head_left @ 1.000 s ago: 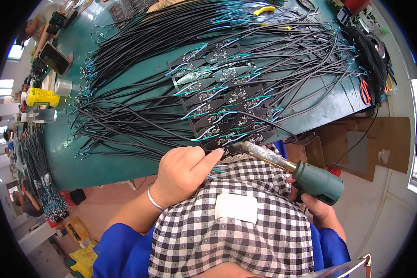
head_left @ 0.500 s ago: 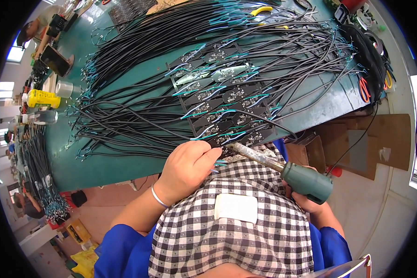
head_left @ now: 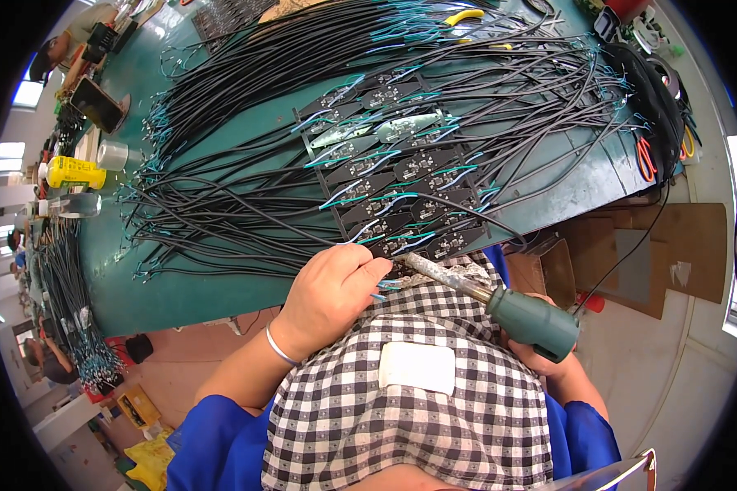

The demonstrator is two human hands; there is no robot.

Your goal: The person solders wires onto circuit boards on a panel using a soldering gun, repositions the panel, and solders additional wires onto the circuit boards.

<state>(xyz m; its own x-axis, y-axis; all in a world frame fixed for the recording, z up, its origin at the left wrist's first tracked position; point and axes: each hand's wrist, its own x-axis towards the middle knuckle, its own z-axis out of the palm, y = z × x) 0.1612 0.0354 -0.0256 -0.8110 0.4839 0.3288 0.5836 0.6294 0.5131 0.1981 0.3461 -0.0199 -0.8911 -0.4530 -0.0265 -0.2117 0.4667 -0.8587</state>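
My left hand (head_left: 332,286) is pinched closed at the table's near edge, beside the lowest circuit boards. Thin blue and teal wires (head_left: 385,286) come out from under its fingertips. On the right, my right hand (head_left: 544,356) grips a dark green heat gun (head_left: 532,323) from beneath, most of its fingers hidden. Its long, discoloured metal nozzle (head_left: 450,278) points left, ending close to my left fingertips. Just beyond lie rows of black circuit boards (head_left: 418,168), with black cables (head_left: 237,192) fanning out on both sides.
A thick cable bundle (head_left: 287,69) lies at the back, near yellow-handled pliers (head_left: 464,16). A yellow bottle (head_left: 75,173) and a clear container (head_left: 80,205) stand at left. Orange-handled scissors (head_left: 645,159) lie by a black bag (head_left: 643,98). The tool's cord (head_left: 630,250) hangs at right.
The heat gun has shifted slightly left, its nozzle tip now closer to my left fingertips. My left hand has hardly moved.
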